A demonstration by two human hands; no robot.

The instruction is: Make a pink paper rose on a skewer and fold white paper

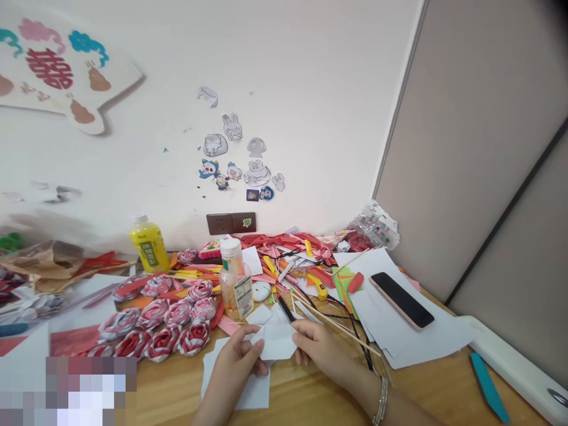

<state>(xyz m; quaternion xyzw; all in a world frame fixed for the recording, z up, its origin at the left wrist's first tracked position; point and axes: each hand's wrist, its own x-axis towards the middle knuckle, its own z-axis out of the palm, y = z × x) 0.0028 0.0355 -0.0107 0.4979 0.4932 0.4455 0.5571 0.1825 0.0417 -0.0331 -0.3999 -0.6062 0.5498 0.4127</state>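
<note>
A small piece of white paper (278,344) is held up between my two hands, just above the wooden table. My left hand (242,358) pinches its left edge between thumb and fingers. At the paper's right edge, my right hand (316,344) grips it the same way; a bracelet circles that wrist. More white sheets (252,390) lie flat beneath my left hand. A black pen (286,309) rests just beyond the held paper, its near end close to my right fingers. Behind stands a clear bottle (235,278) with a white cap.
Several paper roses (163,340) lie at the left, near a yellow bottle (149,245). Coloured paper strips (284,242) heap along the wall. A phone (402,300) rests on white sheets at the right; a thin stick (341,325), black cables and a teal cutter-like object (488,387) lie nearby.
</note>
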